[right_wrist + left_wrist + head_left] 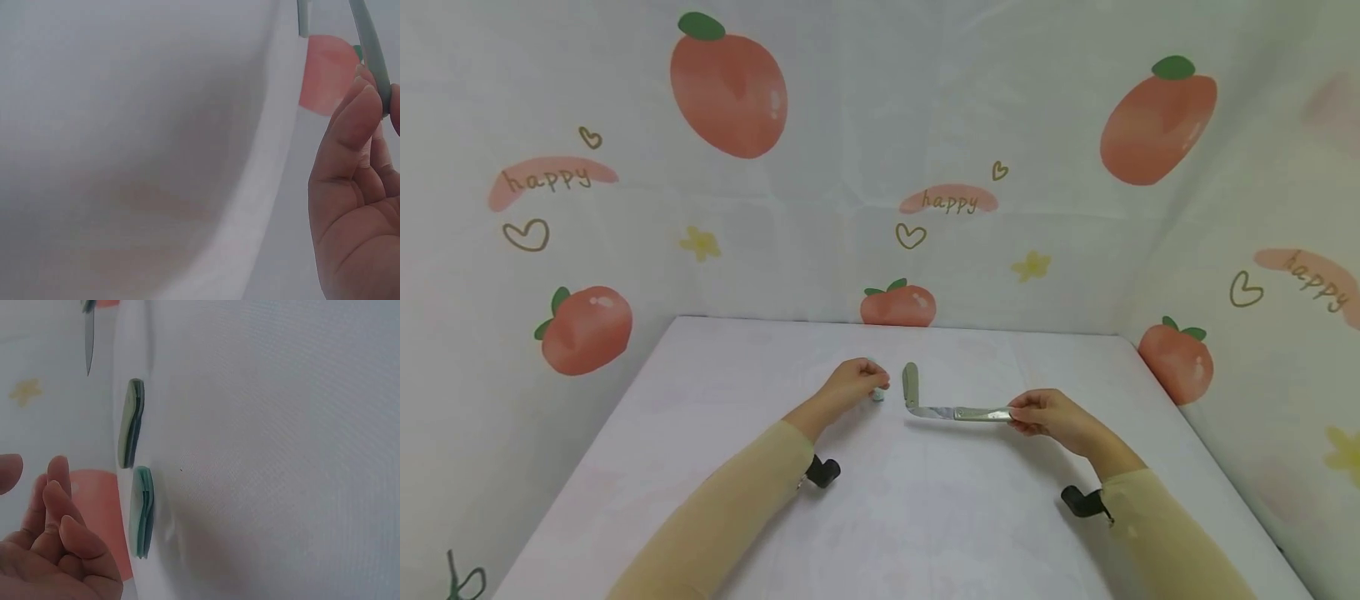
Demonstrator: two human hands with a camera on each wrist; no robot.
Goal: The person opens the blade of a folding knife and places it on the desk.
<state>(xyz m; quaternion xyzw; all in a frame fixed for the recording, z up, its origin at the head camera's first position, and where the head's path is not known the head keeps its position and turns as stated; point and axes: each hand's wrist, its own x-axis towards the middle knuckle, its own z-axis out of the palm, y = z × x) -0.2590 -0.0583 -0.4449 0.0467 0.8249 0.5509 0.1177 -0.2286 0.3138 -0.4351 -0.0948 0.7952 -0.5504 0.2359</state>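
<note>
My right hand (1048, 417) pinches the handle end of a folding knife (983, 414) between thumb and fingers. Its blade is out and points left, above the table in the head view; in the right wrist view only the green handle (373, 56) shows. A light green folded knife (911, 382) lies beyond the blade tip. Left of that is a teal folded knife (877, 395), partly covered by my left hand (853, 379) in the head view. The left wrist view shows both folded knives, with the left thumb and fingers apart and nothing between them.
A white cloth covers the table (865, 517), and its far edge meets a white backdrop (835, 200) printed with fruit, hearts and "happy" lettering. Black camera mounts (825, 472) sit at both wrists.
</note>
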